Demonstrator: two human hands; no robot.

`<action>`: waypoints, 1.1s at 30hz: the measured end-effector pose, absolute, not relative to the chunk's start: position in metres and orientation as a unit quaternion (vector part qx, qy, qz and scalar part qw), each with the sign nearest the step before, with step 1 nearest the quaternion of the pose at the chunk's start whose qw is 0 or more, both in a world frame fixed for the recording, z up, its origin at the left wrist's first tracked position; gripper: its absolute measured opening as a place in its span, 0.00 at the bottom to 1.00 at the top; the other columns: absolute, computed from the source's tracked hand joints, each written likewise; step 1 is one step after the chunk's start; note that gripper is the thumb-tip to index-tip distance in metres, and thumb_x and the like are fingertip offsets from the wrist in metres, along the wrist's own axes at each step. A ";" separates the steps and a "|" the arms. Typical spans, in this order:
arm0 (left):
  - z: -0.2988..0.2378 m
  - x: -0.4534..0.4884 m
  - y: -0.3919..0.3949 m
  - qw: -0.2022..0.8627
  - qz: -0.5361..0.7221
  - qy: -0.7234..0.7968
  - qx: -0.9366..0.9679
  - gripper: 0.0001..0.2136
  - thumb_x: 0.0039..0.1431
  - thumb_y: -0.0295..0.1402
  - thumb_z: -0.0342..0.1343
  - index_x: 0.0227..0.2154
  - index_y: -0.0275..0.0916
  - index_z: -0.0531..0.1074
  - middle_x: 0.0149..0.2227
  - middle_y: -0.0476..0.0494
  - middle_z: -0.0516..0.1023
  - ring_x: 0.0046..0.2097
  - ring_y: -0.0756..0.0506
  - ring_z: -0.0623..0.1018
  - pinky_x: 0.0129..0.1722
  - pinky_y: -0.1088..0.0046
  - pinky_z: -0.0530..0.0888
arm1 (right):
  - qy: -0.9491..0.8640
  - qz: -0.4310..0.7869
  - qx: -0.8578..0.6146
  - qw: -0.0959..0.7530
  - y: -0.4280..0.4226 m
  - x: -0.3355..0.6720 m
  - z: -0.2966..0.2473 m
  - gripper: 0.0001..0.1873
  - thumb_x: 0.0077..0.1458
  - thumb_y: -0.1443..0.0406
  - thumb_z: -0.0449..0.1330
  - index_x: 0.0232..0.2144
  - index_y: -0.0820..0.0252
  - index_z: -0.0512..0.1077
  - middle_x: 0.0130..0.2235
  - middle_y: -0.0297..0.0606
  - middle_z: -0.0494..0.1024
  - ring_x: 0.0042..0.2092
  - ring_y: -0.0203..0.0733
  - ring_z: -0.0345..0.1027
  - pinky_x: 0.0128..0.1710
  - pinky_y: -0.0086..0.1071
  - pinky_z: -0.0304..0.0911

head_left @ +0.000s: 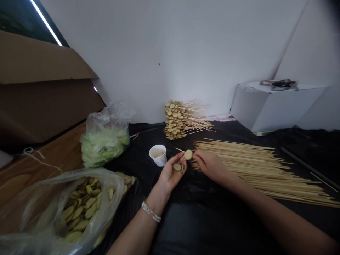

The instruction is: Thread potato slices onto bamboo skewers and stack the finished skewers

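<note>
My left hand (pixel 172 173) is cupped palm up and holds a few round potato slices (pixel 177 166). My right hand (pixel 209 164) pinches a thin bamboo skewer (pixel 180 150) whose tip points left. One potato slice (pixel 188 154) is threaded on that skewer, between the two hands. A bead bracelet (pixel 151 211) is on my left wrist. Both hands hover over the black sheet (pixel 202 212), just right of a small white paper cup (pixel 158 154).
A wide pile of bare skewers (pixel 265 166) lies to the right. Finished skewers of slices (pixel 180 120) are stacked at the wall. At the left sit a plastic bag of potato slices (pixel 79 209) and a bag of green leaves (pixel 103 141). A white box (pixel 276 102) stands back right.
</note>
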State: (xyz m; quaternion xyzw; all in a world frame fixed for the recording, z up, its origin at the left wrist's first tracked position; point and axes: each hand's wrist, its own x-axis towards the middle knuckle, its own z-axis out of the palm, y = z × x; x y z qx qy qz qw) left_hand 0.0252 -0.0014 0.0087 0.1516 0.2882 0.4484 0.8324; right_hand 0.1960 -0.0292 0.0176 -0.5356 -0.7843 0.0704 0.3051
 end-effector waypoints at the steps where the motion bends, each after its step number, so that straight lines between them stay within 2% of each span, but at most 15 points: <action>1: 0.008 0.024 -0.001 0.842 0.443 0.269 0.150 0.13 0.50 0.19 0.51 0.39 0.30 0.73 0.39 0.38 0.77 0.35 0.51 0.76 0.38 0.77 0.74 | -0.783 0.069 -0.535 0.309 -0.029 0.197 0.018 0.12 0.62 0.65 0.47 0.30 0.60 0.68 0.30 0.38 0.75 0.33 0.39 0.66 0.34 0.29 0.54; 3: 0.007 0.022 -0.003 0.850 0.438 0.241 0.165 0.24 0.39 0.12 0.47 0.42 0.31 0.71 0.42 0.37 0.76 0.39 0.49 0.77 0.42 0.73 0.74 | -0.781 0.065 -0.536 0.313 -0.028 0.199 0.018 0.12 0.62 0.65 0.48 0.30 0.60 0.68 0.30 0.38 0.74 0.32 0.38 0.66 0.34 0.29 0.54; 5: 0.004 0.023 -0.005 0.850 0.436 0.228 0.188 0.31 0.31 0.10 0.44 0.43 0.32 0.71 0.44 0.37 0.75 0.43 0.47 0.76 0.46 0.71 0.72 | -0.780 0.060 -0.536 0.316 -0.028 0.199 0.018 0.13 0.62 0.65 0.48 0.29 0.60 0.68 0.30 0.38 0.74 0.32 0.38 0.65 0.34 0.30 0.54; 8: 0.002 0.025 -0.006 0.845 0.435 0.229 0.208 0.34 0.27 0.09 0.42 0.43 0.34 0.70 0.46 0.38 0.74 0.47 0.47 0.75 0.49 0.70 0.70 | -0.781 0.057 -0.532 0.322 -0.027 0.200 0.018 0.13 0.62 0.64 0.48 0.29 0.60 0.68 0.29 0.37 0.74 0.31 0.38 0.64 0.33 0.30 0.53; 12: 0.003 0.027 -0.005 0.841 0.434 0.238 0.220 0.28 0.37 0.08 0.46 0.42 0.35 0.70 0.45 0.40 0.74 0.45 0.49 0.75 0.48 0.73 0.71 | -0.782 0.062 -0.533 0.317 -0.027 0.200 0.019 0.12 0.62 0.64 0.48 0.28 0.60 0.68 0.28 0.37 0.73 0.31 0.37 0.64 0.33 0.30 0.53; 15: 0.004 0.028 -0.006 0.837 0.433 0.245 0.228 0.16 0.50 0.15 0.52 0.42 0.34 0.71 0.40 0.40 0.75 0.39 0.50 0.76 0.42 0.75 0.73 | -0.782 0.061 -0.535 0.314 -0.027 0.200 0.019 0.12 0.62 0.64 0.48 0.29 0.60 0.68 0.29 0.37 0.74 0.31 0.38 0.65 0.33 0.30 0.53; 17: 0.004 0.029 -0.006 0.835 0.433 0.251 0.228 0.12 0.55 0.19 0.53 0.42 0.33 0.71 0.36 0.41 0.75 0.35 0.52 0.76 0.36 0.79 0.74 | -0.781 0.061 -0.535 0.316 -0.027 0.201 0.018 0.12 0.62 0.65 0.48 0.30 0.60 0.69 0.29 0.38 0.74 0.32 0.38 0.65 0.33 0.30 0.54; 22: 0.000 0.028 -0.003 0.828 0.449 0.263 0.207 0.06 0.56 0.20 0.53 0.35 0.32 0.71 0.30 0.45 0.73 0.30 0.55 0.74 0.29 0.84 0.72 | -0.779 0.078 -0.532 0.323 -0.026 0.202 0.020 0.12 0.61 0.65 0.49 0.31 0.60 0.70 0.30 0.38 0.75 0.32 0.38 0.66 0.34 0.29 0.55; 25: -0.001 0.026 -0.001 0.821 0.462 0.268 0.202 0.03 0.56 0.21 0.55 0.31 0.33 0.69 0.32 0.45 0.73 0.29 0.56 0.74 0.28 0.85 0.72 | -0.778 0.094 -0.532 0.321 -0.026 0.203 0.022 0.12 0.60 0.65 0.49 0.29 0.60 0.70 0.29 0.37 0.74 0.31 0.37 0.66 0.33 0.29 0.55; 28: -0.001 0.025 0.001 0.812 0.475 0.277 0.197 0.02 0.56 0.22 0.56 0.32 0.34 0.70 0.35 0.45 0.74 0.29 0.56 0.74 0.27 0.85 0.72 | -0.780 0.102 -0.531 0.314 -0.026 0.205 0.025 0.12 0.60 0.65 0.50 0.28 0.60 0.70 0.28 0.36 0.75 0.31 0.37 0.65 0.32 0.29 0.54; 33: -0.001 0.024 0.006 0.792 0.500 0.310 0.164 0.03 0.56 0.22 0.56 0.33 0.34 0.71 0.30 0.48 0.74 0.25 0.58 0.72 0.24 0.87 0.71 | -0.783 0.109 -0.533 0.301 -0.026 0.208 0.029 0.11 0.58 0.66 0.50 0.30 0.60 0.72 0.28 0.36 0.75 0.30 0.37 0.65 0.32 0.29 0.54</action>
